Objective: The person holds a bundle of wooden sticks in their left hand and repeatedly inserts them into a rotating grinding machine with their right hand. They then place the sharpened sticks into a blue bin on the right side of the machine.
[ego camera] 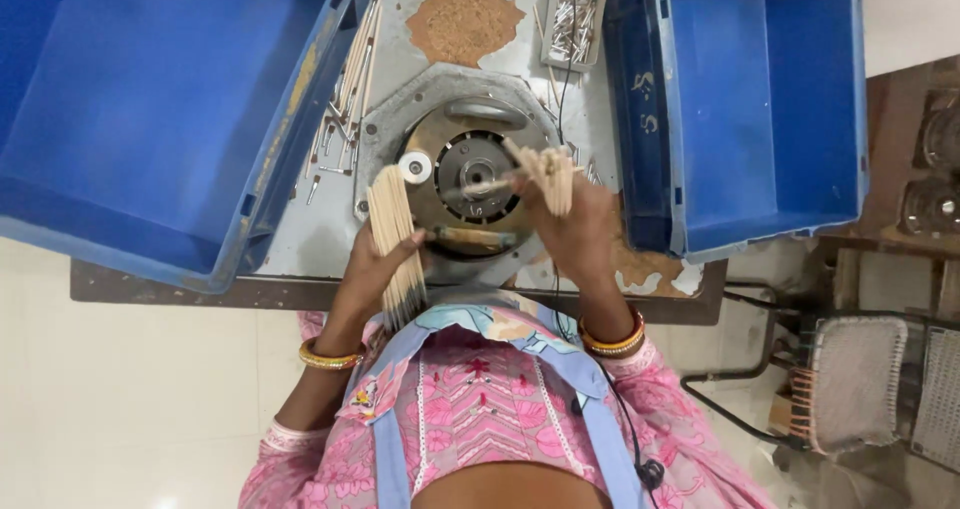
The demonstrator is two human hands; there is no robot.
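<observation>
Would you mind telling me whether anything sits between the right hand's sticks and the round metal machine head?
Nothing visible does. The right hand holds thin pale wooden sticks, one reaching to the round grey metal machine head, with open space between.

A: Machine [470, 174] sits mid-table [180, 291], w/ one bin [150, 119] to its left, another bin [760, 109] to its right.

B: Loose sticks [352, 69] betw. left bin & machine. Tray [572, 14] behind it. Left hand [375, 264] w/ bundle [397, 234] in front; right hand [578, 231] at machine's right edge.
</observation>
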